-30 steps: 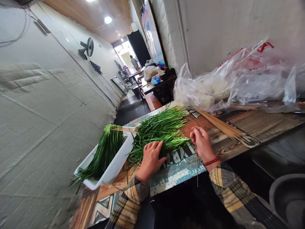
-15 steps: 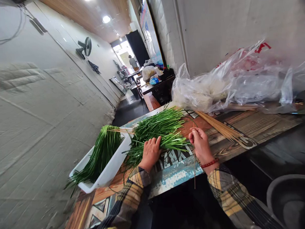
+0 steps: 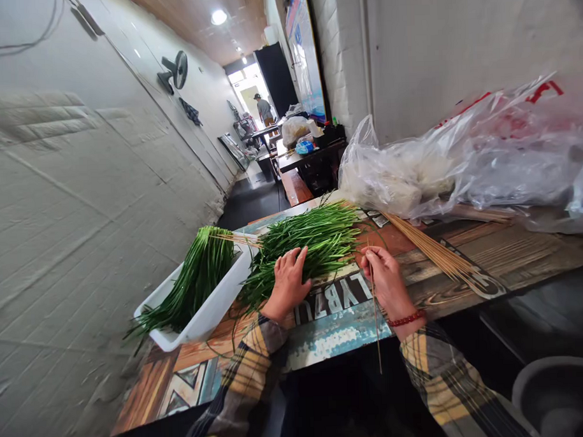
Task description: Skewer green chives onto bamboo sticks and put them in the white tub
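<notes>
While L hand (image 3: 287, 283) spreads palm-down @ greens (image 3: 316, 237), R hand (image 3: 386, 277) pinches skewer (image 3: 377, 330).

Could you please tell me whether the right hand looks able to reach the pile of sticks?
Probably yes: the pile of sticks lies near the right hand, nothing visible between, though it holds one thin stick.

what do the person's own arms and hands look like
The left sleeve and right sleeve are plaid in yellow, grey and black. The left hand and right hand are ungloved, with a red beaded bracelet around the right wrist.
</notes>
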A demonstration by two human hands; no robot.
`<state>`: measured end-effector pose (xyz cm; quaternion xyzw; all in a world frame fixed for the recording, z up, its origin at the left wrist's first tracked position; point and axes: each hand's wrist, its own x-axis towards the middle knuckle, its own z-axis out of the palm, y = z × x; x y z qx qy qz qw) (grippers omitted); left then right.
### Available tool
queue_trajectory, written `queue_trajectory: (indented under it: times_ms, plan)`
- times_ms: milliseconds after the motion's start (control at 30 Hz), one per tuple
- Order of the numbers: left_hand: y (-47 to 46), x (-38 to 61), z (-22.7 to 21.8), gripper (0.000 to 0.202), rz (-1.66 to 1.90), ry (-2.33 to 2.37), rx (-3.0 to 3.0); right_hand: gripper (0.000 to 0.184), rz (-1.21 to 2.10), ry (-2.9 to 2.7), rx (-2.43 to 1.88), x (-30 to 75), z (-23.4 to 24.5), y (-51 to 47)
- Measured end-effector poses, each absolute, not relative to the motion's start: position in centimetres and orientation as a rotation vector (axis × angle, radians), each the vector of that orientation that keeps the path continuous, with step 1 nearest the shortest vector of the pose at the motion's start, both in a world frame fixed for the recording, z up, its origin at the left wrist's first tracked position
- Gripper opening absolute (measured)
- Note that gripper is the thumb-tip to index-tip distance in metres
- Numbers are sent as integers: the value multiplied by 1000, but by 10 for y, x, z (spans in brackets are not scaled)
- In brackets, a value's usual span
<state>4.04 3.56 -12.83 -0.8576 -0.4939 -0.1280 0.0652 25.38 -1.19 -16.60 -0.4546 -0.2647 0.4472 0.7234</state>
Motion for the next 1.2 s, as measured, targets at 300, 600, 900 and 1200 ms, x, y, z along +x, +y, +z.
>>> queue_trajectory:
  times_ms: [300, 600, 900, 1200]
  plan:
    - [22, 74, -115, 32, -989, -1475, -2658, 36, 1021, -913, -1125, 247, -173, -12]
    - [46, 79, -137, 24, -654, -1449, -2551, 33, 923, -1123, -1298, 249, -190, -3]
    - [43, 67, -138, 20, -640, -1296, -2670, 38, 915, -1198, -1379, 249, -185, -8]
    - [40, 64, -138, 19, -776, -1269, -2707, 36, 1075, -934, -1304, 227, -173, -39]
